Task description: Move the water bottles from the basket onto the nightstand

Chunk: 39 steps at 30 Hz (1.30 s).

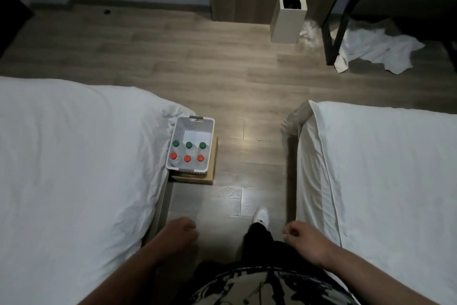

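Patterned shirt [259,287] fills bottom centre. Left hand [181,229] and right hand [300,234] are low in the frame over the wood floor [247,82], fingers loosely curled, grasping nothing.

White basket [184,129] sits left of centre on a flat tan box [212,156], touching the left bed [74,156] and well apart from both hands. Six water bottles [189,144] stand upright inside it: three green caps in the far row, three orange caps in the near row.

Nightstand: not in view.

Judgement: task at its start, no bottle lifted; this is the approach step. Next move calls for stepping up the aisle, bending down, and gripping a bottle by its neck or body. The near row looks easiest to reach.
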Each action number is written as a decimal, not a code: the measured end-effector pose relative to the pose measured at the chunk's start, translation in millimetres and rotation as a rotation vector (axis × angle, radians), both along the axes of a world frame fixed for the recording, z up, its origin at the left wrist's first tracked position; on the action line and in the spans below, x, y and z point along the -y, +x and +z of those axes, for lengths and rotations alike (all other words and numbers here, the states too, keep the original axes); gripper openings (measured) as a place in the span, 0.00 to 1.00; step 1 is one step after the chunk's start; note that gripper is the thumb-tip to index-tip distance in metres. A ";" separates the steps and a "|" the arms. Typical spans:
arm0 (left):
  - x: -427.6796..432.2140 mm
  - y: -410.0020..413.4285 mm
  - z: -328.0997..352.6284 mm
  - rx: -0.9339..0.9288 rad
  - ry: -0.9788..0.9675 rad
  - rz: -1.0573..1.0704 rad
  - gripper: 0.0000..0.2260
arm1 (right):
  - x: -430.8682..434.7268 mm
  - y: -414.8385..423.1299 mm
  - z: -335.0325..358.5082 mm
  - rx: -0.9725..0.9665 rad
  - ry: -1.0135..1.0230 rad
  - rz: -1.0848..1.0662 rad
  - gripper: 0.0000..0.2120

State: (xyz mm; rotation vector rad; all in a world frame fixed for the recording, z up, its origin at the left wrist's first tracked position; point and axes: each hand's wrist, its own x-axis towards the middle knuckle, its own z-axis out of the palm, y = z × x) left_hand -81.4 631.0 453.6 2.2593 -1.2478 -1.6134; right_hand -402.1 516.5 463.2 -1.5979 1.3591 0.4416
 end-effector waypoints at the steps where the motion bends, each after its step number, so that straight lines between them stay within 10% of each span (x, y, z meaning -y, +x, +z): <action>1: 16.5 -2.8 -0.7 0.008 -0.006 -0.015 0.08 | 16.7 -1.8 0.7 -0.003 0.007 0.017 0.05; 30: 469.0 118.9 9.5 -0.118 -0.082 0.372 0.13 | 505.5 151.9 14.7 -0.010 -0.159 0.167 0.04; 39: 545.3 143.4 -6.2 0.103 0.049 0.334 0.15 | 650.9 182.0 13.8 0.035 -0.096 0.449 0.09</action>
